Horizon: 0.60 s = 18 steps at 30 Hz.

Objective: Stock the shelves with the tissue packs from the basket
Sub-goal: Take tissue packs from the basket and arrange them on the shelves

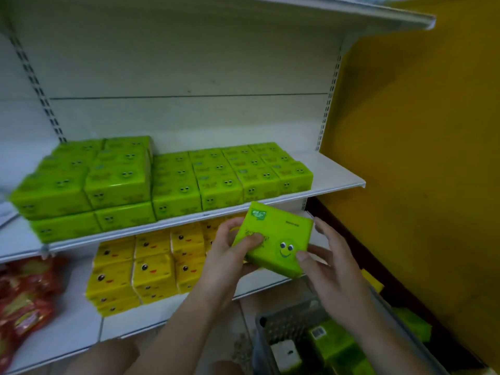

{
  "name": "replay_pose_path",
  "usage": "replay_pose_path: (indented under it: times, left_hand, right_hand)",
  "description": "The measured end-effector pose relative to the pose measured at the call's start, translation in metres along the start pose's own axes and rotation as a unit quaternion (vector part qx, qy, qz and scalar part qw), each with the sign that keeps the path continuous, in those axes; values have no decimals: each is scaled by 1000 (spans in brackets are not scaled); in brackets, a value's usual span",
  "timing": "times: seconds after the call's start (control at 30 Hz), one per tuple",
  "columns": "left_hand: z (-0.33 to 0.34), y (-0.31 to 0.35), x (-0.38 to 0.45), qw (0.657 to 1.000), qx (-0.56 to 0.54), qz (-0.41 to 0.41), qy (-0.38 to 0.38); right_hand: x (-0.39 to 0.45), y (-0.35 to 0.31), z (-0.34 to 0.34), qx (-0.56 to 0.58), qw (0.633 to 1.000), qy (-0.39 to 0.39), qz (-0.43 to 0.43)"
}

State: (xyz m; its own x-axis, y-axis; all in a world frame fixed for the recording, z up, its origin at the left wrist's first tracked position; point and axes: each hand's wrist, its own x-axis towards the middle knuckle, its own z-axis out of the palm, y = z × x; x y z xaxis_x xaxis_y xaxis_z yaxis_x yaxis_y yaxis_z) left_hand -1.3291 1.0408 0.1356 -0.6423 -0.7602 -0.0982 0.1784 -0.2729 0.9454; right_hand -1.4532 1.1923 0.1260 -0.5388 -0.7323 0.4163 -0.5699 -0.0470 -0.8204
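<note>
A green tissue pack [278,236] with a smiley face is held between both hands, just below the front edge of the middle shelf [341,174]. My left hand [227,255] grips its left side, thumb on top. My right hand [330,263] holds its right corner, thumb on the top face and fingers behind. Rows of green tissue packs [167,180] fill the middle shelf from the left, stacked two high at the far left. The grey basket [286,320] sits low right and holds more green packs [335,345].
Bare shelf board remains at the right end of the middle shelf. Yellow tissue packs [146,269] sit on the lower shelf [81,328], with red bags [24,299] to their left. An upper shelf [351,14] hangs overhead. A yellow wall [422,147] bounds the right.
</note>
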Motion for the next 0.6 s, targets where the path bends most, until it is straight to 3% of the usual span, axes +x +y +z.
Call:
replay_pose_path:
  times: [0.2, 0.37, 0.47, 0.5, 0.53, 0.6]
  left_hand:
    - [-44, 50, 16, 976, 98, 86, 176]
    - [-90, 101, 47, 940, 236, 95, 226]
    - [-111, 125, 71, 921, 317, 91, 209]
    - [-117, 134, 78, 900, 377, 91, 200]
    - [-123, 144, 87, 857, 463, 103, 203]
    - [-139, 166, 104, 735, 607, 163, 252]
  right_hand:
    - [68, -31, 90, -150, 980, -28, -130]
    - [147, -55, 130, -122, 977, -77, -156]
    - [192, -67, 144, -125, 970, -137, -156]
    - [206, -67, 150, -126, 968, -137, -165]
    - [221, -66, 157, -131, 968, -126, -174]
    - [252, -59, 173, -152, 967, -103, -175]
